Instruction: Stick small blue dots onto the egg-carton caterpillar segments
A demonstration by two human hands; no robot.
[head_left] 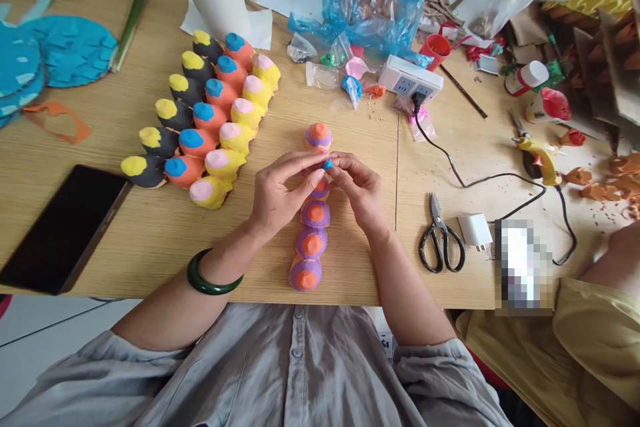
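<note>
Both hands meet over the table (350, 287), the left hand (280, 190) and the right hand (363, 193) pinching a small blue piece (327, 164) between their thumbs and fingertips. Directly under the fingers lies a strip of purple cups (315, 213) with orange tips, running from just beyond the hands back toward the body, partly covered by them. To the left of the left hand and a little farther out, three more rows stand side by side: nearest, yellow cups (245, 135) with pink tips, then orange cups (226, 91) with blue tips, then black cups (187, 113) with yellow tips. Beyond these rows, nearer the body, lies a dark phone (65, 227). To the right of the right hand are black-handled scissors (440, 240), then a white adapter (475, 232) and, farther out, a yellow glue gun (543, 159). Ahead of both hands sits a white power strip (411, 80), with a blue plastic bag (370, 7) behind it.
</note>
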